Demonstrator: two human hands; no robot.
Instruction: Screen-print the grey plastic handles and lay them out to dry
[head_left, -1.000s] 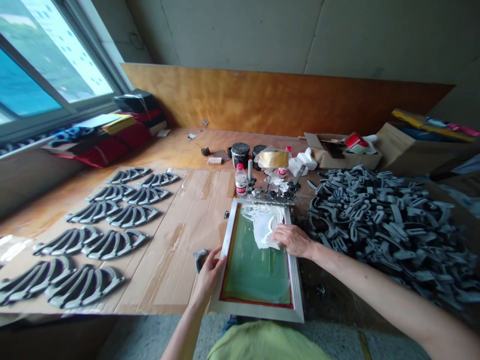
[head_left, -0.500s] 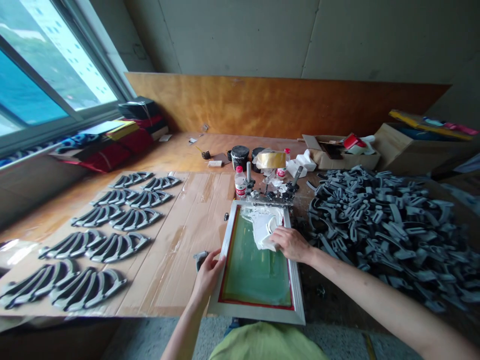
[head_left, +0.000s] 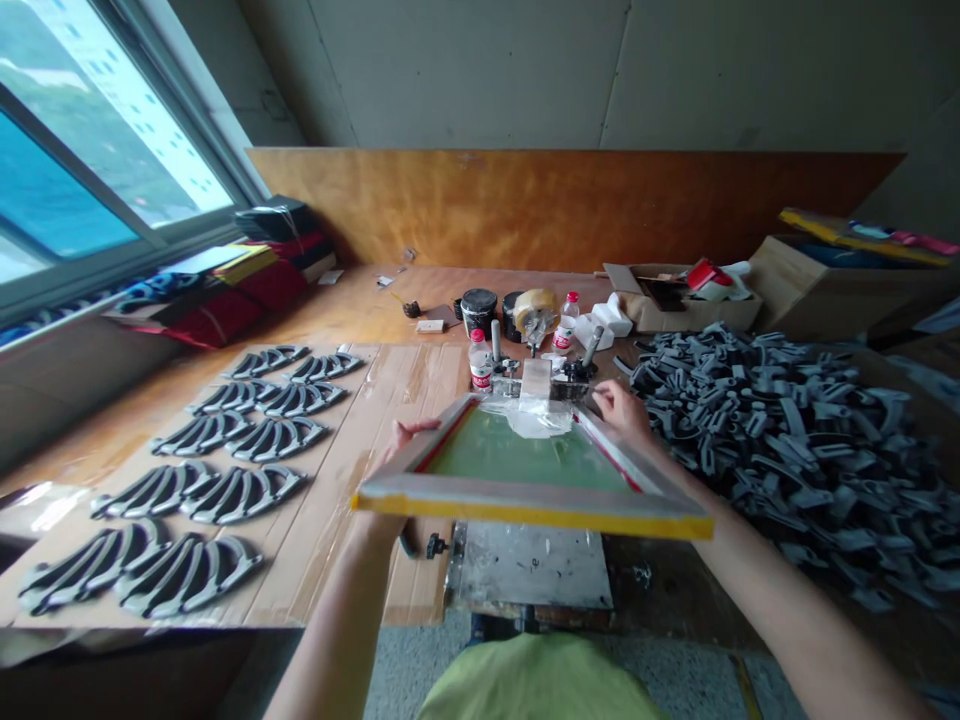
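1. Metal print bed (head_left: 529, 565) at 12, nearest, uncovered under the frame.
2. Screen-printing frame (head_left: 525, 510), green mesh, tilted up over bed at 12. Step: frame up, bed open.
3. Left hand (head_left: 411, 432) at 11, right hand (head_left: 622, 412) at 1: fingers holding frame sides.
4. Grey moulded parts (head_left: 780, 450) heaped at 2.

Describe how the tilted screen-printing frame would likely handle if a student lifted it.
The screen-printing frame is probably stiff and light for its size: slim, straight bars, held at the sides by the left hand and right hand. The green mesh looks fragile, spanning the open middle. Its far edge sits in hinge clamps, so it would likely swing rather than lift free.
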